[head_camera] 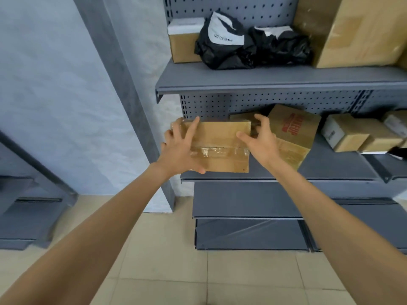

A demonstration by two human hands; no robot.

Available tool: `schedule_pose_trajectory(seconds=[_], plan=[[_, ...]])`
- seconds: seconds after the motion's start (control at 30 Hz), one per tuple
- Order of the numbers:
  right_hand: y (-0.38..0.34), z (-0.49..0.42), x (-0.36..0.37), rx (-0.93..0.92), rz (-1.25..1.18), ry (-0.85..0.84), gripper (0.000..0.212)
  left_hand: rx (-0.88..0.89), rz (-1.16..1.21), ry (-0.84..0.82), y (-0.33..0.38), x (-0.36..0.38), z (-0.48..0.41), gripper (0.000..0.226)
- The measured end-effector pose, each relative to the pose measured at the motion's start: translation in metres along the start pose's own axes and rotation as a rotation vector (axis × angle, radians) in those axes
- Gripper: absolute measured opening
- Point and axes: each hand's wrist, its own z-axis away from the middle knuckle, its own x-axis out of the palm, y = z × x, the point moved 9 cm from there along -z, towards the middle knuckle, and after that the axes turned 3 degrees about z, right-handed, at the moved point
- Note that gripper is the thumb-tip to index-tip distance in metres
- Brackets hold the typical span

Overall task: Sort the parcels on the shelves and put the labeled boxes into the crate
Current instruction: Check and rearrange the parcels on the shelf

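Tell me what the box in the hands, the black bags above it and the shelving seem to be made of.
The taped box: brown cardboard, matte, sealed with glossy clear tape that glints. The black bags: thin plastic film, shiny and crumpled. The shelving: probably painted metal, grey, matte, with a perforated back panel.

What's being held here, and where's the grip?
A taped box, by its ends: left hand grips the left end, right hand the right.
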Motion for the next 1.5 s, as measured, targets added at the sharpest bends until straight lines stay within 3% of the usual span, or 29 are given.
schedule_pose_trajectory(seconds=[0.33, 0.5, 0.63, 0.77, 0.87, 0.97, 1.07, 1.13, 1.27, 1.37, 1.5], plan=[[-0.051, 0.065, -0.073, -0.097, -0.076, 0.111, 0.068, 0.099, -0.002, 0.065, 0.062, -0.039, 0.063, 0.15], [-0.088, 0.078, -0.104, -0.153, -0.081, 0.108, 0.066, 0.146, 0.08, 0.151, 0.084, -0.083, 0.071, 0.134], [-0.124, 0.085, -0.13, -0.21, -0.146, 0.12, 0.059, 0.1, 0.188, 0.115, 0.088, -0.115, 0.075, 0.125], [-0.116, 0.086, -0.147, -0.16, -0.229, 0.194, 0.058, -0.005, 0.361, 0.029, 0.069, -0.137, 0.081, 0.12], [-0.097, 0.09, -0.146, -0.083, -0.263, 0.173, 0.063, -0.095, 0.667, -0.017, 0.056, -0.153, 0.088, 0.099], [-0.077, 0.099, -0.117, 0.059, -0.352, -0.021, 0.073, -0.189, 1.05, -0.066, 0.043, -0.156, 0.092, 0.071], [-0.081, 0.114, -0.091, 0.103, -0.512, -0.185, 0.056, -0.202, 1.108, -0.102, 0.042, -0.152, 0.097, 0.042], [-0.083, 0.116, -0.087, 0.091, -0.629, -0.211, 0.059, -0.23, 1.155, -0.11, 0.039, -0.147, 0.098, 0.037], [-0.089, 0.117, -0.089, 0.012, -0.659, -0.245, 0.046, -0.237, 1.222, -0.097, 0.04, -0.154, 0.095, 0.036], [-0.082, 0.113, -0.098, 0.032, -0.675, -0.153, 0.045, -0.173, 1.254, -0.047, 0.048, -0.172, 0.09, 0.037], [-0.066, 0.115, -0.102, 0.092, -0.763, -0.024, 0.034, -0.106, 1.353, 0.057, 0.048, -0.184, 0.081, 0.071]])
